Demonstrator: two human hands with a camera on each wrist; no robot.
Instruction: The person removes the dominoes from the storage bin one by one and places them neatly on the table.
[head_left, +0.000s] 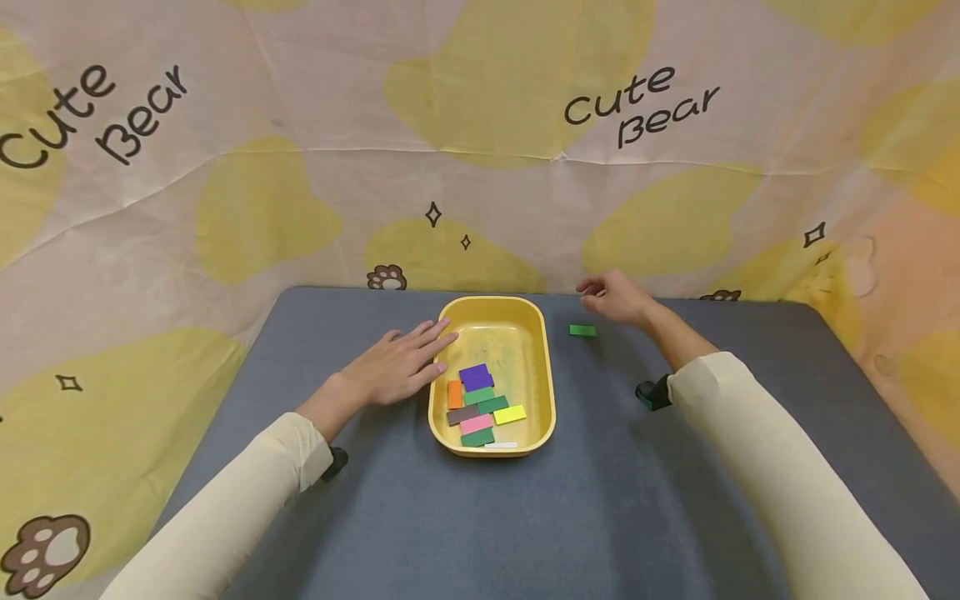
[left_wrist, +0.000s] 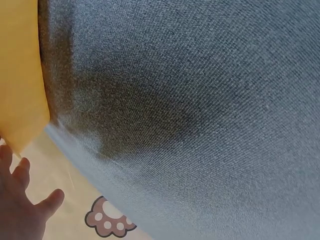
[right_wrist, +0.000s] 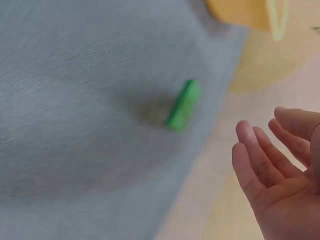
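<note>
A yellow tray [head_left: 517,333] stands on the table with several flat coloured blocks in its near half, among them a purple block [head_left: 474,374], an orange block [head_left: 454,394] and a yellow block [head_left: 510,414]. My left hand [head_left: 401,364] rests with spread, straight fingers over the tray's left rim. Right of the tray, a bright green block [head_left: 582,331] lies on the table, seen also as a green block [right_wrist: 183,106] in the right wrist view. My right hand [head_left: 617,297] hovers just beyond it, fingers loosely bent and holding nothing.
The grey-blue table [head_left: 480,525] ends at the back against a hanging cloth [head_left: 487,192] printed with bears' paws and lettering. A dark wrist strap piece [head_left: 654,393] hangs under the right sleeve.
</note>
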